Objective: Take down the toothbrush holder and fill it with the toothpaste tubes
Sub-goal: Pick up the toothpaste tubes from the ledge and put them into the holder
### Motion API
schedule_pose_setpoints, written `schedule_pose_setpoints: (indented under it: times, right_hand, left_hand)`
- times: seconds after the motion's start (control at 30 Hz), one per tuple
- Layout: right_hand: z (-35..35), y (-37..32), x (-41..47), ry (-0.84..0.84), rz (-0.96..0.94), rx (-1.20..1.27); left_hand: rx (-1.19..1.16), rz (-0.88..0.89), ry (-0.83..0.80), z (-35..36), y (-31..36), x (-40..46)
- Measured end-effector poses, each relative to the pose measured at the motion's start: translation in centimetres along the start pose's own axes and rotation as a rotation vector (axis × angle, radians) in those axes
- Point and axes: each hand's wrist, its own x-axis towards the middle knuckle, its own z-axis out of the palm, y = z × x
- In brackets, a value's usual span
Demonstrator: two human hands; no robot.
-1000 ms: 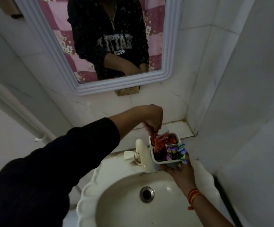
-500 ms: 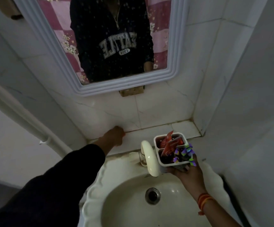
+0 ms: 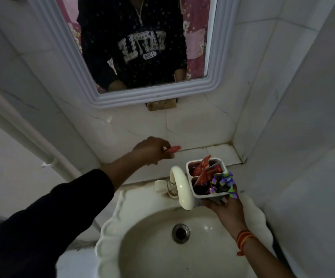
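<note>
A white toothbrush holder with compartments rests on my right hand, which grips it from below above the sink's back rim, right of the tap. Red toothpaste tubes stick up out of its compartments, and purple-green decoration covers its right side. My left hand hovers over the tiled ledge to the left of the holder, closed on a small red toothpaste tube whose end pokes out to the right of my fingers.
A cream tap curves over the white scalloped sink with its drain. The tiled ledge runs behind. A white-framed mirror hangs above. A white pipe runs down the left wall.
My left hand left the holder, reached to the ledge on the left, and now comes up holding a red tube. My right hand keeps the holder in place.
</note>
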Motion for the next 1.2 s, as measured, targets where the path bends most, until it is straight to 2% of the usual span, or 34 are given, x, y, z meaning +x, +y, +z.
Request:
schedule_pose_setpoints:
  times: [0.1,0.2,0.3,0.47,0.5,0.63,0.77,0.87,1.0,1.1,1.2]
  right_hand:
    - [0.0,0.0,0.1,-0.013,-0.018,0.010]
    - [0.2,-0.3,-0.1,-0.007,-0.029,0.015]
    - [0.3,-0.6,-0.2,-0.001,-0.028,0.036]
    - [0.3,-0.9,-0.2,0.006,-0.012,0.061]
    - [0.3,-1.0,-0.3,0.007,-0.020,0.056]
    - [0.2,-0.9,-0.5,0.008,-0.048,0.052]
    - [0.2,-0.8,-0.2,-0.006,-0.055,0.075]
    - [0.1,-0.9,-0.1,-0.014,-0.045,0.088]
    - [0.3,-0.7,0.0,0.020,-0.064,0.032]
    - [0.5,-0.6,-0.1,0.040,-0.065,-0.001]
    - [0.6,-0.3,-0.1,0.053,-0.077,-0.016]
  left_hand:
    - [0.069,0.133,-0.032,-3.5,4.3,-1.1]
    - [0.202,0.192,-0.177,-5.4,8.4,-1.9]
    - [0.279,0.162,-0.265,-4.7,11.5,-2.2]
    - [0.214,0.093,-0.266,-3.0,13.7,-3.1]
    - [0.217,0.109,-0.240,-3.2,13.8,-3.5]
    - [0.183,0.215,0.025,-4.2,14.1,-4.6]
    - [0.255,0.244,-0.034,-2.4,15.2,-5.2]
    - [0.308,0.230,0.079,-1.2,14.9,-4.7]
    - [0.222,0.102,0.095,-0.9,13.4,-4.5]
    - [0.257,0.066,0.181,0.4,13.0,-4.8]
    - [0.255,0.027,0.181,1.7,12.9,-4.8]
